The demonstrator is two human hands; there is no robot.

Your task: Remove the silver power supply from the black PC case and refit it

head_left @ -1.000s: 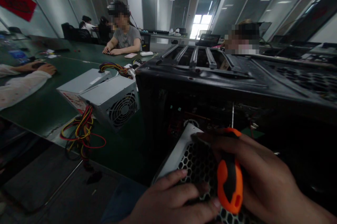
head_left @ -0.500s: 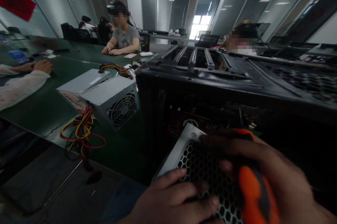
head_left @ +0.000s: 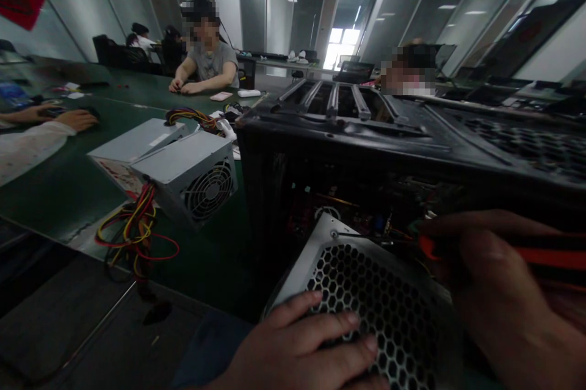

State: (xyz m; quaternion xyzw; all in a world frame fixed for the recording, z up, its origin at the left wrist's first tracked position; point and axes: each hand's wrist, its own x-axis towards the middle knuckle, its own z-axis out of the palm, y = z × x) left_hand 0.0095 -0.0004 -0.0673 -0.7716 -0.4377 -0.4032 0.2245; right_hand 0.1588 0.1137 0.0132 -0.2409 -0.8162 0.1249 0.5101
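Observation:
A black computer case lies open at the table edge in front of me. A grey power supply with a honeycomb grille sits tilted in its opening. My left hand rests on the grille's lower edge with its fingers laid flat across the mesh. My right hand is closed round an orange and black screwdriver. The tool lies almost level, and its thin shaft reaches left to the screw at the supply's upper corner.
Two more grey power supplies with coloured cable bundles sit on the green table to the left. A person's white sleeve and hand rest at far left. Other people sit across the table and behind the case.
My right hand has swung the screwdriver from upright to level and shifted right, uncovering the grille. The left hand has hardly moved. The view has shifted slightly.

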